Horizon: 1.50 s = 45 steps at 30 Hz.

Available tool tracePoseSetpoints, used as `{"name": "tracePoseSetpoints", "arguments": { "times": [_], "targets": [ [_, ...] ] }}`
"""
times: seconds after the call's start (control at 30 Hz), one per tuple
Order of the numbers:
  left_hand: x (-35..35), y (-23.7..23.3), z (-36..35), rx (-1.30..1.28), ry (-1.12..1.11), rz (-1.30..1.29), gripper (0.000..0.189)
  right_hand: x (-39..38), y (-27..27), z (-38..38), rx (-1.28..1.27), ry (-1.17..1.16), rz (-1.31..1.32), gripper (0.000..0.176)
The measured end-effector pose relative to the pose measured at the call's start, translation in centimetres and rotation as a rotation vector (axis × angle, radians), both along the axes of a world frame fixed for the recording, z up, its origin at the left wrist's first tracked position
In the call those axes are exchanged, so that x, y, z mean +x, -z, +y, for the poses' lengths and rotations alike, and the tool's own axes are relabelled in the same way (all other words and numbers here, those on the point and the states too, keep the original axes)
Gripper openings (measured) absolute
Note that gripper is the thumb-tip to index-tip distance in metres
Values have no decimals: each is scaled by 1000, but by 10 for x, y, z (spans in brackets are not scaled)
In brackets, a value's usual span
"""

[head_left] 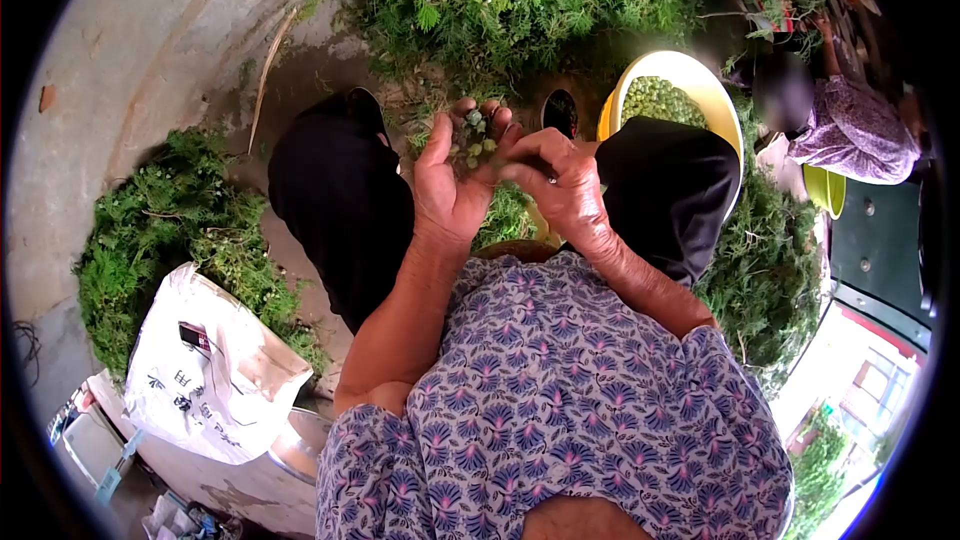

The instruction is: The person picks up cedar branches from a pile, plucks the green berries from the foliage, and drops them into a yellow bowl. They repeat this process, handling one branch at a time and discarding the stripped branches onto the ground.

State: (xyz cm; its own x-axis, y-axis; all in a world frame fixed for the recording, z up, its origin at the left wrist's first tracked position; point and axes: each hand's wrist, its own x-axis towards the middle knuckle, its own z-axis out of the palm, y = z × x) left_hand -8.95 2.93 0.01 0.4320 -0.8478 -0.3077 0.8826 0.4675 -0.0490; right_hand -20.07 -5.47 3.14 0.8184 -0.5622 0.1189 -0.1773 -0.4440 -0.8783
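through the head camera i am looking down at two bare hands that are meeting above the wearer's lap. the left hand [455, 190] is turning its palm upward and cradling a few small green berries [476, 148] between its curled fingers and thumb. the right hand [570, 185] is bending in from the other side, thumb and forefinger drawing near each other beside the left fingers; i am not managing to tell whether it is pinching anything. below the hands, green sprigs [508, 223] are showing between the knees.

beside the right knee, a yellow bucket [697, 72] is holding many more round green berries [652, 98]. a big leafy heap [520, 0] is spreading beyond the feet, and another heap [170, 230] is lying against the wall on the left. nearer me on that side, a white sack [215, 395] is bearing a small dark device [194, 337]. at the far right i am seeing another person in a purple patterned top [855, 130], with a yellow-green container [825, 190] standing close by.
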Motion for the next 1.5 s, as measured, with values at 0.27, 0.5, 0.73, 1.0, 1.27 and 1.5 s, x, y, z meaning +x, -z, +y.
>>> {"name": "tracePoseSetpoints", "arguments": {
  "times": [0.27, 0.5, 0.73, 1.0, 1.27, 1.5],
  "targets": [
    [0, 0, 0, 42, 1, -27, 28, -4, 0, -7, 828, 56, -210, 13],
    [1, 5, 1, 32, 25, -43, 27, -4, 0, -10, 1032, 71, -113, 16],
    [4, 9, 1, 35, 7, -45, 27, -7, 1, -15, 918, 227, 33, 15],
    [3, 8, 3, -5, 8, -51, 27, -14, 4, -15, 1009, 186, -75, 15],
    [0, 9, 2, 16, 29, -94, 33, -3, 5, -9, 567, 129, -111, 19],
    [-4, 10, 1, -24, 54, -61, 35, 6, 16, -2, 66, 61, -33, 23]
  ]
}}
